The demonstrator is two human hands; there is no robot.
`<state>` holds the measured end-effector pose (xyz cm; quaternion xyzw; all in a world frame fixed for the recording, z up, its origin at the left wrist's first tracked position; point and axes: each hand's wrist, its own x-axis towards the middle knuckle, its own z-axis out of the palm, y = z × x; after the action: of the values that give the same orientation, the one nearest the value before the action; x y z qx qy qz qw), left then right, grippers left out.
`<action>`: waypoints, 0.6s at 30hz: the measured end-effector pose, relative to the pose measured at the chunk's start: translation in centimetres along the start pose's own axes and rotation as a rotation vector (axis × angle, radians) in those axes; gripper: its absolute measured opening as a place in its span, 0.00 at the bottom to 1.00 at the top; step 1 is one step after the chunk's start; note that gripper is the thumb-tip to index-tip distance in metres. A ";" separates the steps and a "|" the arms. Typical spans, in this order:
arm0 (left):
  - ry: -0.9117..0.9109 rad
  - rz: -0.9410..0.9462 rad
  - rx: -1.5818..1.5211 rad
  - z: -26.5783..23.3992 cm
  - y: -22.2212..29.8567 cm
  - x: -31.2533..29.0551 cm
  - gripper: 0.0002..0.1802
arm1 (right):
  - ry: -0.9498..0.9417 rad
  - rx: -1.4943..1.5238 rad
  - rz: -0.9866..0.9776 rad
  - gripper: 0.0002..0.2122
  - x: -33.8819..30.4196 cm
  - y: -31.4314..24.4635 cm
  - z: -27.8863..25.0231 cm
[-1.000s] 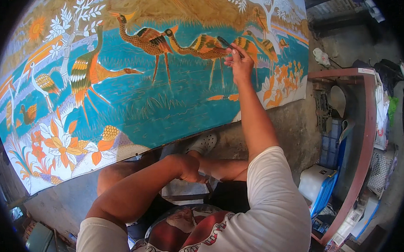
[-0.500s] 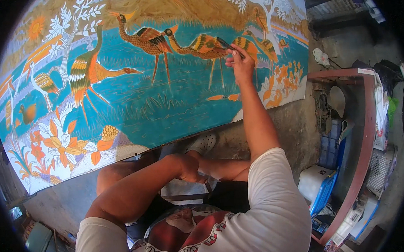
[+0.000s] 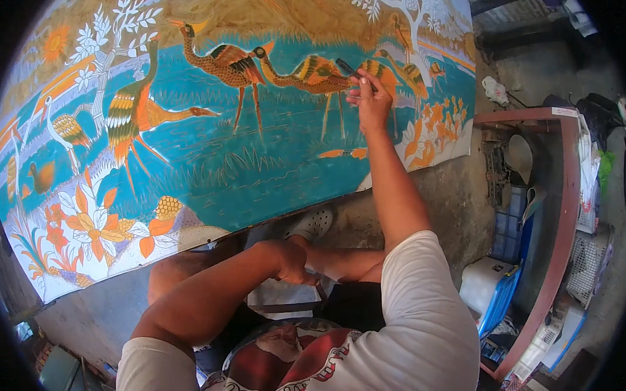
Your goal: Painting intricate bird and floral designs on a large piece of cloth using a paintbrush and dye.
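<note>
Across the top spreads a large painted cloth [image 3: 256, 180] with orange and brown cranes, teal water and white flowers. My right hand [image 3: 373, 105] is raised in front of its right-centre part, fingers closed around a dark paintbrush [image 3: 347, 68]. The brush points up and to the left, over the body of a crane [image 3: 318, 75]; whether its tip touches the cloth I cannot tell. Low in the middle, my left hand [image 3: 293, 263] is curled by my crossed legs, below the cloth's lower edge. Its fingers are mostly hidden, with a dark bar-like thing [image 3: 321, 289] beside them.
On the right stands a reddish-brown wooden frame [image 3: 571, 177], with a blue and white container [image 3: 495, 285] and a grey mesh basket [image 3: 583, 267] near it. A perforated grey clog [image 3: 318, 224] is on my foot under the cloth. Behind the cloth is a concrete wall [image 3: 439, 211].
My right hand and the brush have shifted very slightly left, and the whole view has moved a little. My left hand stays in place.
</note>
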<state>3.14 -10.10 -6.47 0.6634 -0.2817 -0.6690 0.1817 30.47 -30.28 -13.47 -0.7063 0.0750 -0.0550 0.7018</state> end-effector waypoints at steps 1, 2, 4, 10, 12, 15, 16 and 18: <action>0.009 0.001 -0.002 0.0 0.0 0.0 0.47 | 0.017 -0.017 0.014 0.15 0.0 0.0 0.2; 0.016 0.000 -0.001 0.1 -0.1 0.0 0.47 | 0.016 -0.010 0.003 0.15 -0.1 0.1 0.3; 0.032 0.018 0.009 0.3 -0.2 0.0 0.48 | 0.043 -0.017 0.011 0.14 0.0 0.2 0.6; 0.041 0.073 0.029 0.6 -0.6 0.4 0.52 | 0.041 -0.010 0.019 0.14 0.1 0.4 1.1; 0.040 0.075 0.019 0.7 -0.7 0.4 0.52 | 0.041 -0.004 0.006 0.13 0.1 0.5 1.3; 0.079 0.095 0.051 0.9 -0.8 0.4 0.52 | 0.045 0.003 0.000 0.13 0.1 0.5 1.3; 0.093 0.097 0.065 0.9 -0.8 0.4 0.52 | 0.056 0.002 0.011 0.13 0.1 0.6 1.3; 0.126 0.111 0.099 0.9 -0.7 0.3 0.52 | 0.030 0.010 0.007 0.12 0.1 0.7 1.3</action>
<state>2.36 -9.62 -7.19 0.6959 -0.3386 -0.6000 0.2028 30.81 -29.03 -14.21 -0.7018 0.0875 -0.0636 0.7041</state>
